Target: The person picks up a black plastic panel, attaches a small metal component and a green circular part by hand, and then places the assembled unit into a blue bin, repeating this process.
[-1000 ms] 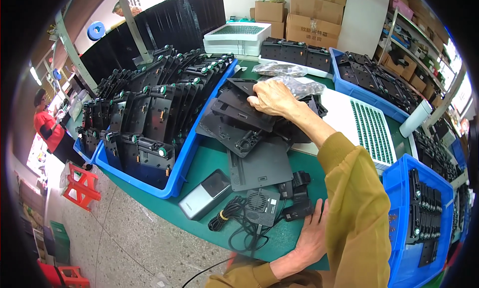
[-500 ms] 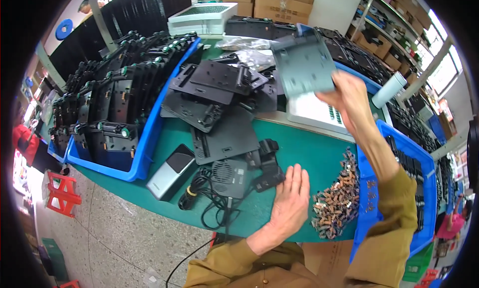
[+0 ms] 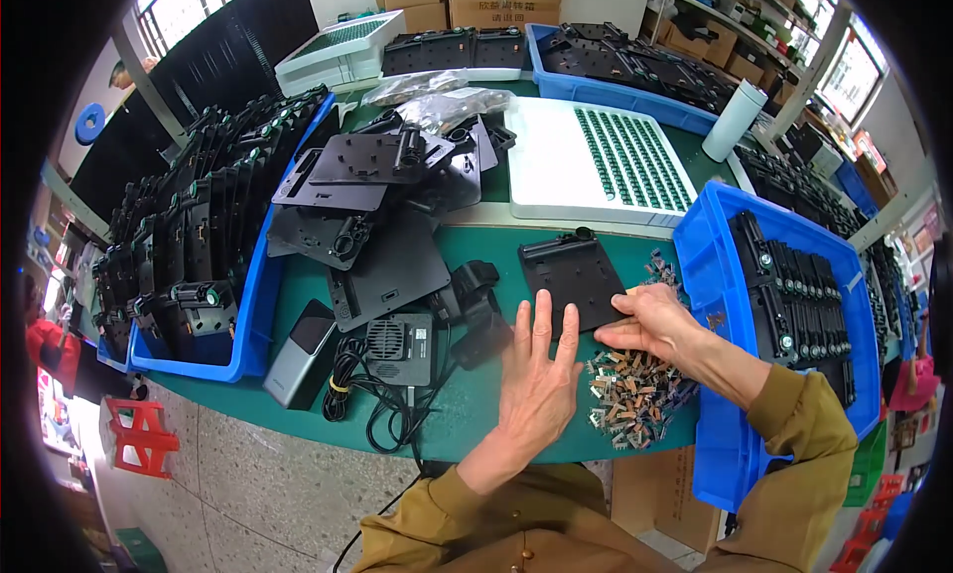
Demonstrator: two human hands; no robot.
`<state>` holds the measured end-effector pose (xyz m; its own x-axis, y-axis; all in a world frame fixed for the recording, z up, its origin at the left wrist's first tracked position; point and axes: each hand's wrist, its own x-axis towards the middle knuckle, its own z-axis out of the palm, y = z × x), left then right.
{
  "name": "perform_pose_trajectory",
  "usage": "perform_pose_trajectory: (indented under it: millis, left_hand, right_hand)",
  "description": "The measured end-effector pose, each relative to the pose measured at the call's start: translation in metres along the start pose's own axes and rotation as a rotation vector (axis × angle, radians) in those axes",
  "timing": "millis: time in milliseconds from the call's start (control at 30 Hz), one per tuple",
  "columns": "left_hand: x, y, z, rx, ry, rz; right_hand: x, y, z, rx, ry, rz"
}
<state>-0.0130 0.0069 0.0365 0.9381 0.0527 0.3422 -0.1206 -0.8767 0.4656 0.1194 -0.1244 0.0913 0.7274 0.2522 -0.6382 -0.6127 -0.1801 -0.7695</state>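
A flat black plastic panel (image 3: 573, 275) with a raised bar along its far edge lies on or just above the green tabletop in front of me. My right hand (image 3: 657, 325) pinches its near right corner between thumb and fingers. My left hand (image 3: 536, 382), open with fingers spread, is at the panel's near left edge; whether the fingertips touch it I cannot tell. Just below my right hand is a heap of small copper-coloured and dark metal pieces (image 3: 635, 399). Left of my left hand sits a black device (image 3: 475, 290) beside a grey box with a round grille (image 3: 400, 347).
Stacked black panels (image 3: 392, 275) lie left of centre. Blue bins (image 3: 255, 320) (image 3: 707, 404) of black assemblies flank the table. Behind are a white tray (image 3: 546, 161) with green parts, a white bottle (image 3: 735, 120) and another blue bin (image 3: 615, 102). A silver-and-black box (image 3: 298, 360) stands near coiled cable (image 3: 347, 380).
My right hand has brought the panel down and nearer from above the white tray. My left hand has shifted slightly left with its fingers spreading. The whole view has turned somewhat.
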Motion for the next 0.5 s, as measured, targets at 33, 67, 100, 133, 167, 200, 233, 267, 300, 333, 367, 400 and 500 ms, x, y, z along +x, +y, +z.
perform_pose_trajectory:
  millis: [33, 67, 100, 133, 167, 200, 233, 267, 300, 333, 367, 400, 500]
  left_hand:
    - [-0.001, -0.001, 0.002, 0.005, -0.005, -0.018]
    - [-0.002, -0.002, 0.004, 0.006, -0.010, -0.037]
    - [-0.001, -0.002, 0.005, -0.002, -0.011, -0.036]
    - [-0.001, -0.002, 0.006, -0.002, -0.003, -0.065]
    - [-0.001, -0.002, 0.008, -0.003, 0.005, -0.094]
    - [-0.001, -0.003, 0.008, 0.001, 0.009, -0.101]
    - [0.000, -0.003, 0.008, -0.009, 0.007, -0.103]
    - [-0.001, -0.003, 0.008, -0.021, -0.003, -0.114]
    - [-0.001, -0.004, 0.005, -0.027, -0.009, -0.128]
    - [-0.001, -0.005, 0.006, -0.034, -0.012, -0.133]
    - [-0.001, -0.006, 0.006, -0.029, -0.021, -0.143]
    - [-0.002, -0.007, 0.005, -0.023, -0.030, -0.152]
    - [0.001, -0.002, 0.005, -0.057, -0.045, -0.142]
  right_hand:
    - [0.000, -0.002, 0.000, 0.000, 0.003, 0.001]
    - [-0.001, -0.006, 0.001, -0.264, -0.043, -0.004]
    - [-0.003, -0.009, 0.002, -0.530, -0.088, -0.008]
    - [-0.006, -0.008, 0.002, -0.555, -0.099, -0.029]
    - [-0.007, -0.013, 0.002, -0.559, -0.090, -0.023]
    - [-0.008, -0.019, 0.003, -0.742, -0.154, -0.060]
    - [-0.007, -0.026, 0.004, -0.924, -0.221, -0.095]
    - [-0.006, -0.033, 0.006, -0.956, -0.219, -0.132]
    - [-0.003, -0.042, 0.010, -1.018, -0.189, -0.157]
    - [0.006, -0.051, 0.011, -1.151, -0.128, -0.290]
    - [0.017, -0.062, 0.012, -1.279, -0.071, -0.426]
    - [0.038, -0.067, 0.008, -1.397, 0.082, -0.700]
    - [0.097, -0.087, -0.023, -1.467, 0.374, -1.229]
